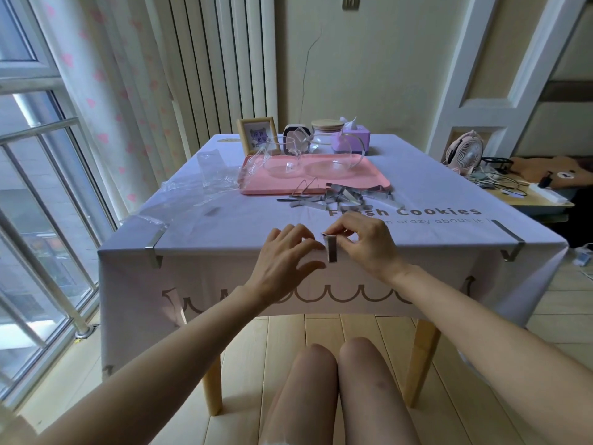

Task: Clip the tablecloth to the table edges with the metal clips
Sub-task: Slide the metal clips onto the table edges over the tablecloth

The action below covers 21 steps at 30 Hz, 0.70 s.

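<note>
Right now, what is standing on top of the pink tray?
On the pink tray stand a handled glass cup and a round glass pot. The metal clips in front cover part of its near rim.

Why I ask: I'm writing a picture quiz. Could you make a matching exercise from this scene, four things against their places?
Things:
1. pink tray
2. spare clips
3. middle clip
4. fan

Places:
A. on the side table at the right
B. pinched by the right hand at the near edge
C. piled on the tablecloth just in front of the tray
D. under the glass jugs

Pairs: 1-D, 2-C, 3-B, 4-A.
</note>
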Tool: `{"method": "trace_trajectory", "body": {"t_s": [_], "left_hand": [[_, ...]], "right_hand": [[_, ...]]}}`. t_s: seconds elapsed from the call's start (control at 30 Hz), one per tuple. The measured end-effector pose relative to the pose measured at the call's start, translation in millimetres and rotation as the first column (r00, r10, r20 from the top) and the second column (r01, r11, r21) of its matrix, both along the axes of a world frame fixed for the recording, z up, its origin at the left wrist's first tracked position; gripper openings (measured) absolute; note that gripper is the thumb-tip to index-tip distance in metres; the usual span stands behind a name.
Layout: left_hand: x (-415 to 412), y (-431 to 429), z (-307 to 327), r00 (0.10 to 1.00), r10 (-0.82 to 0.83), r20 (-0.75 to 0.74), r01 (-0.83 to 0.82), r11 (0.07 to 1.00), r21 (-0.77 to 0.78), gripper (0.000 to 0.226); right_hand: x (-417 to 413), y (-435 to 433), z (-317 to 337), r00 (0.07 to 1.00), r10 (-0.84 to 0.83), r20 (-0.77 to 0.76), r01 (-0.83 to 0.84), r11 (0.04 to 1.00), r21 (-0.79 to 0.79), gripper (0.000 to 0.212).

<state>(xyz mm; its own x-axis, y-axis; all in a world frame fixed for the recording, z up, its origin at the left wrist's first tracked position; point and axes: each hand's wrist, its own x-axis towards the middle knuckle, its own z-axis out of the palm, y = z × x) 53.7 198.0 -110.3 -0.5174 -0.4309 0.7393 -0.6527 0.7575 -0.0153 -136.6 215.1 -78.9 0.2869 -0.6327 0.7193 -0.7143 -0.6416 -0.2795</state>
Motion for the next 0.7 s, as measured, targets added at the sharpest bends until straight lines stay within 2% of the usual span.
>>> {"method": "trace_trajectory", "body": {"t_s": [0.2, 0.33, 0.47, 0.7], "left_hand": [[-8, -1, -21, 0.997, 0.031, -0.07, -0.04, 0.991, -0.126, 0.04], [-14, -2, -27, 0.985, 0.035, -0.168, -0.061, 0.986, -0.154, 0.037], [-13, -7, -36, 0.986, 0.054, -0.157, -0.084, 0.978, -0.192, 0.04], [-11, -16, -36, 0.984, 0.101, -0.146, -0.134, 0.962, -0.237, 0.035]], "right_hand": [[-7, -3, -9, 1.0, -0.001, 0.005, 0.001, 0.999, -0.042, 0.008], [-11, -8, -12, 0.999, 0.011, 0.047, -0.011, 1.0, 0.006, 0.022], [-13, -11, -15, 0.999, 0.049, 0.012, -0.049, 0.999, 0.015, 0.022], [-19, -16, -20, 0.998, -0.028, -0.058, 0.02, 0.992, -0.125, 0.013]]}}
